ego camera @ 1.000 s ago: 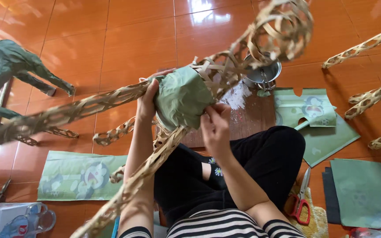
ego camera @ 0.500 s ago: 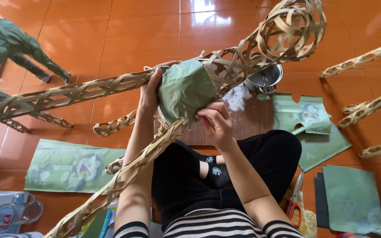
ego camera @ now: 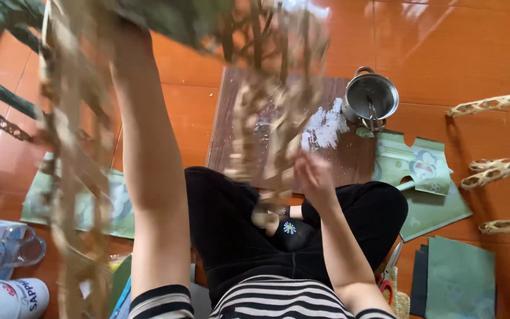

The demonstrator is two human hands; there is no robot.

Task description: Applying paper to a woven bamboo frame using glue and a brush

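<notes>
The floor was glossy orange tile, and on it, ahead of the person's crossed black-trousered legs, lay a dark wooden board (ego camera: 249, 118) smeared with white paste (ego camera: 324, 129). A steel pot (ego camera: 372, 96) stood at the board's far right corner. Beyond it lay cut sheets of green paper (ego camera: 426, 177), red-handled scissors (ego camera: 388, 273) and three loose woven legs (ego camera: 496, 169).

Half a second earlier the woven frame (ego camera: 72, 177) had lain steady across the view, with both hands pressed to the green paper patch (ego camera: 178, 20). Now the frame had swung up close to the camera and was smeared by motion, with the patch pushed to the top edge. The papering seemed paused while the piece was being turned to a fresh side.

The left forearm (ego camera: 149, 147) rose straight up into the blur. The left hand was hidden behind the patch, so its grip could not be told. The right hand (ego camera: 313, 174) had come off the patch and hung lower, just beside the frame's dangling strips. Its fingers (ego camera: 302, 162) looked loosely curled, but were too blurred to say whether they held anything.

The frame was open latticework of pale, flat split strips — dry, springy-looking, with oval gaps. The patch was matte and creased where it wrapped the curve. At upper left stood the dark green limbs of an already covered figure (ego camera: 1, 94).
</notes>
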